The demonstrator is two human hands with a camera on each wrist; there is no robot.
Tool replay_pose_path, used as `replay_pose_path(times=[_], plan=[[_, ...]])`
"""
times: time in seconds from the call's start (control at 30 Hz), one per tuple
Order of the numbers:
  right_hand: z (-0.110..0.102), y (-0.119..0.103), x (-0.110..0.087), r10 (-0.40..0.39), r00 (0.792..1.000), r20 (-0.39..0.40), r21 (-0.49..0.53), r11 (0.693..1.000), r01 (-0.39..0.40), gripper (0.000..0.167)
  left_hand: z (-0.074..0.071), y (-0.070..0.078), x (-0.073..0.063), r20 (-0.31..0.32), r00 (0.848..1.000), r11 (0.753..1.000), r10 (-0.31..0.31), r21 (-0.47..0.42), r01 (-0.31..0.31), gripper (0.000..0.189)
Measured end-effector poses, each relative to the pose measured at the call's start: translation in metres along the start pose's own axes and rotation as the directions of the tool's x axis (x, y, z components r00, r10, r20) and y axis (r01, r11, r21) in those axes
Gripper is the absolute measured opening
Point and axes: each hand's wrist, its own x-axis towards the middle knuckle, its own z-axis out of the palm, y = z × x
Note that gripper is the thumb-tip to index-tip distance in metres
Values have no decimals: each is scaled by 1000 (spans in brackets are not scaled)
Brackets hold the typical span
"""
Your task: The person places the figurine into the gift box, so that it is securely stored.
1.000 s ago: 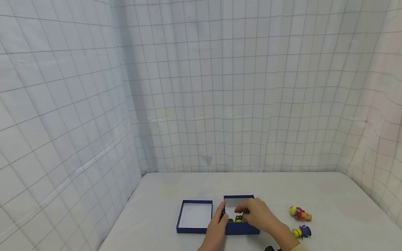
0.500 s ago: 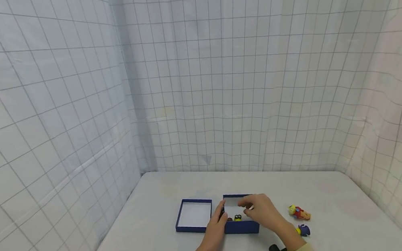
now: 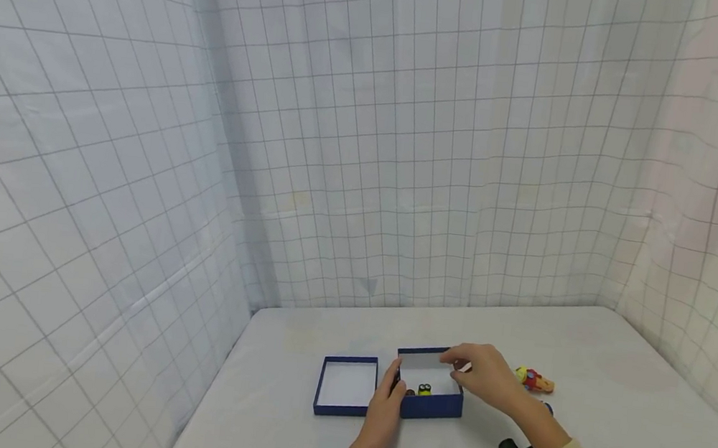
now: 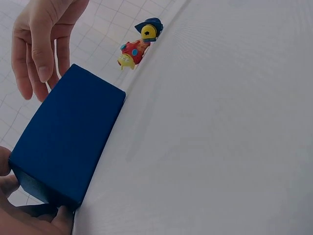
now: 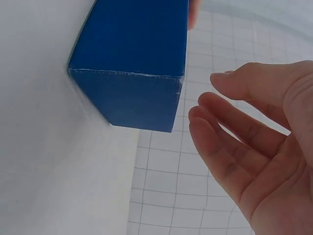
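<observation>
My left hand (image 3: 385,400) holds the left end of an uncovered blue box (image 3: 432,406), its fingers along that side and the thumb by the near corner. Inside the box, close to the near wall, sit a yellow toy figure with big round eyes (image 3: 424,390) and a small brown piece (image 3: 410,393). My right hand (image 3: 487,373) hovers over the box's right wall with loosely bent fingers and nothing between them. In the right wrist view its fingertips (image 5: 200,128) are apart from the blue box (image 5: 129,39).
A shallow blue-rimmed lid (image 3: 343,414) lies inside-up left of the box. To the right lies a red and yellow toy figure (image 3: 532,379). A blue and yellow toy figure (image 4: 149,30), mostly behind my right arm in the head view, is beside it. White gridded cloth (image 3: 366,145) encloses the table.
My right hand has drawn out of the box, up and to the right, its fingers parting and leaving the yellow figure inside. The left hand stays on the box.
</observation>
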Motion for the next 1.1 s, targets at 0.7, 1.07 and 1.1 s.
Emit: replay_pose_path(times=[0.7,1.07,1.1], plan=[[-22,14,-23,80,997,-22,58,995,-79,30,0,0,0,6,1000,1000,2,-11,-2,50],[-31,31,-39,155,988,-12,32,987,-155,29,-1,-2,-1,5,1000,1000,14,-19,-14,50],[-32,33,-40,168,986,-7,27,985,-168,29,-1,-2,-1,4,1000,1000,16,-17,-16,50]])
